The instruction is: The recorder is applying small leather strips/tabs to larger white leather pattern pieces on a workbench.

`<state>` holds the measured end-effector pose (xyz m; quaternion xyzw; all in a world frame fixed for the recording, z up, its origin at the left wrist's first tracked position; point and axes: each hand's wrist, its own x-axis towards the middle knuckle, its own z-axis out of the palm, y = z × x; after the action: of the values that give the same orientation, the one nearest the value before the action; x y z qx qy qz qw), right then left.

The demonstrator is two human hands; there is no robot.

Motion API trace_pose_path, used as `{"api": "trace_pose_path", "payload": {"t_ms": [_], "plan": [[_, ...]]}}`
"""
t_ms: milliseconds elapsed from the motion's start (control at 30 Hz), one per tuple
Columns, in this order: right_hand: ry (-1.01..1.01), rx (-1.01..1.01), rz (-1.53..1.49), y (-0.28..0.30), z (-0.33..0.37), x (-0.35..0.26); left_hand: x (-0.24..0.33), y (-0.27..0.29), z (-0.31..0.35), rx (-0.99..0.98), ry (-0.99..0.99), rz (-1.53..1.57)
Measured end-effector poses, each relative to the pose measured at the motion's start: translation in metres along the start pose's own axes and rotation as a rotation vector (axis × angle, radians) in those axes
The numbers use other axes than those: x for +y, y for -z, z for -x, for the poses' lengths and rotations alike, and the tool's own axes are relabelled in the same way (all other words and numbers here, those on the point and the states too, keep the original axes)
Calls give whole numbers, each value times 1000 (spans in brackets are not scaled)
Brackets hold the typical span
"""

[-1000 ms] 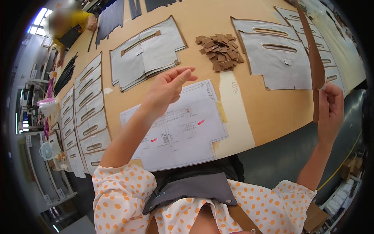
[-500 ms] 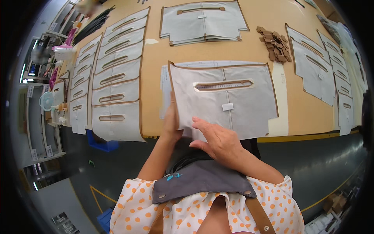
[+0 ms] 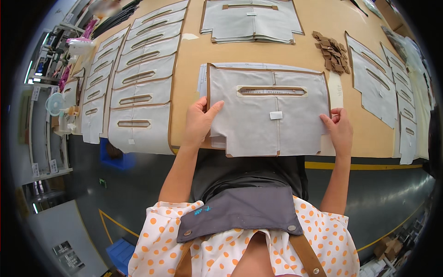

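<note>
A light grey fabric panel [image 3: 249, 122] with brown edging lies at the table's near edge, directly in front of me. It has a brown-edged slot [image 3: 272, 91] near its top and a small white label [image 3: 276, 115] below that. My left hand [image 3: 198, 123] holds the panel's left edge, thumb on top and fingers partly hidden behind. At the right edge, my right hand [image 3: 340, 131] pinches the panel between thumb and fingers. Under its top edge shows a white printed sheet [image 3: 203, 76].
Overlapping rows of similar panels [image 3: 143, 100] lie at left, with more panels [image 3: 373, 85] at right. A stack of panels [image 3: 254, 23] sits farther back. Small brown pieces [image 3: 333, 53] are heaped right of it. A small fan [image 3: 55, 102] stands far left.
My right hand has moved from over the panel's lower left to its right edge. My left hand has shifted up its left edge. The panel's lower part now lies flatter and fully in view.
</note>
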<state>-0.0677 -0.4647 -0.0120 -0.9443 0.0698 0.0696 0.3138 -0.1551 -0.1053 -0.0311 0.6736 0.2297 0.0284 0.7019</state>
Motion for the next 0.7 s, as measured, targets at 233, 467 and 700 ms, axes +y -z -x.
{"api": "trace_pose_path", "payload": {"t_ms": [233, 467, 700], "plan": [[160, 52, -151, -10, -4, 21, 2, 7, -11, 66, -84, -210], [59, -36, -471, -19, 4, 10, -4, 20, -22, 128, -124, -187], [23, -44, -427, -22, 1, 8, 15, 19, -15, 214, -131, -610]]}}
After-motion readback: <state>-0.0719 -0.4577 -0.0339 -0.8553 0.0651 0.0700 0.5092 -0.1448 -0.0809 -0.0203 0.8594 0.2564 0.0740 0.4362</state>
